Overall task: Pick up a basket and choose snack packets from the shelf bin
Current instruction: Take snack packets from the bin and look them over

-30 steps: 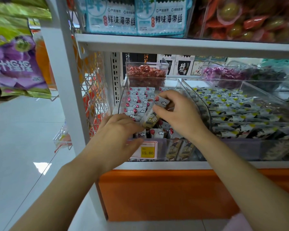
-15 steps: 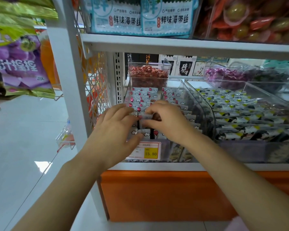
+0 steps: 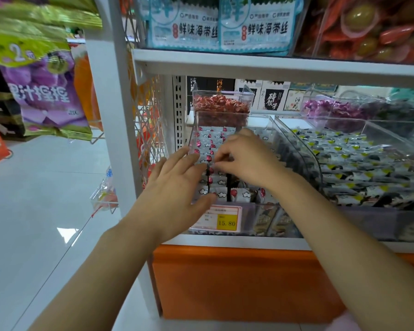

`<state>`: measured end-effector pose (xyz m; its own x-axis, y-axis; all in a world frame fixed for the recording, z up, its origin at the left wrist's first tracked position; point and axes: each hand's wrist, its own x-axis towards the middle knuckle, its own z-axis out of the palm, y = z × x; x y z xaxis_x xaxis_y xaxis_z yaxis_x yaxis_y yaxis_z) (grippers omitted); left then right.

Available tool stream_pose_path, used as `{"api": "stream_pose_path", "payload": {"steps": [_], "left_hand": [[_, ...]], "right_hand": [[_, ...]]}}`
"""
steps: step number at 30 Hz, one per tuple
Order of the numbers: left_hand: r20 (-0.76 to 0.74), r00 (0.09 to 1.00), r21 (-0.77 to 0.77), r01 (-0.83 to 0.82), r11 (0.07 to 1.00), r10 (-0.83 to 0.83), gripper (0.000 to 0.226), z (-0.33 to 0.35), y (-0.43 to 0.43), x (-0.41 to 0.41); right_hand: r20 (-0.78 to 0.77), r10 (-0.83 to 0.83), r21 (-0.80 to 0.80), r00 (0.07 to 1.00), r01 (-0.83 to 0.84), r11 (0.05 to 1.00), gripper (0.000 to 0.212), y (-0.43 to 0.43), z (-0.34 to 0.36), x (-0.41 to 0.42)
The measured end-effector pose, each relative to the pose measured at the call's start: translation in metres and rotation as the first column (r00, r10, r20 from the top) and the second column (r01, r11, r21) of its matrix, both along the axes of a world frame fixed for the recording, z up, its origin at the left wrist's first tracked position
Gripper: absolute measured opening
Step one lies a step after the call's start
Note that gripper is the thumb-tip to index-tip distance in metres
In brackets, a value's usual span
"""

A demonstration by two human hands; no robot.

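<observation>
In the head view, the snack packets point(image 3: 210, 140) are heaped in the clear bin point(image 3: 249, 212) on the shelf point(image 3: 249, 242), directly ahead of and below both hands. The right hand point(image 3: 251, 161) is held nearer the heap. Its fingers point(image 3: 225, 159) are curled and pinched on what is judged to be a thin packet point(image 3: 208, 177), seen edge-on with its long axis hanging downward. The left hand point(image 3: 177, 187) is spread just beside it, fingers straight, with nothing held and its fingertips close to the right's. Both forearms are stretched forward over the bin's front. No basket is seen.
</observation>
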<state>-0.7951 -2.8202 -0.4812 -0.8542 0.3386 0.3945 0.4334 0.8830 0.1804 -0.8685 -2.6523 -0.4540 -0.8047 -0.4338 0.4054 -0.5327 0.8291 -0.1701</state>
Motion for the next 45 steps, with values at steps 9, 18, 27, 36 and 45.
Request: {"api": "stream_pose_path", "payload": {"steps": [9, 18, 27, 36, 45], "left_hand": [[-0.086, 0.996, 0.11, -0.019, 0.994, 0.028, 0.054, 0.005, 0.001, 0.0], [-0.113, 0.992, 0.143, -0.039, 0.989, 0.056, 0.05, 0.005, 0.005, 0.0], [-0.227, 0.973, 0.192, -0.001, 0.981, 0.045, 0.04, 0.007, 0.006, 0.001], [0.037, 0.999, 0.599, -0.011, 0.8, -0.015, 0.04, 0.013, 0.024, 0.011], [0.332, 0.876, 0.941, -0.284, 0.184, -0.35, 0.02, 0.017, 0.023, 0.009]], "right_hand": [[0.054, 0.079, -0.253, 0.995, -0.063, 0.966, 0.014, -0.004, 0.005, 0.003], [0.094, -0.013, -0.038, 0.996, 0.016, 0.999, 0.01, -0.003, -0.011, 0.002], [-0.024, 0.024, -0.685, 0.999, -0.034, 0.728, 0.015, 0.018, 0.012, 0.029], [0.207, 0.234, -0.968, 0.95, 0.164, 0.189, 0.015, 0.044, 0.002, 0.065], [0.351, 0.565, -0.895, 0.747, 0.446, -0.032, 0.021, 0.057, -0.003, 0.081]]}}
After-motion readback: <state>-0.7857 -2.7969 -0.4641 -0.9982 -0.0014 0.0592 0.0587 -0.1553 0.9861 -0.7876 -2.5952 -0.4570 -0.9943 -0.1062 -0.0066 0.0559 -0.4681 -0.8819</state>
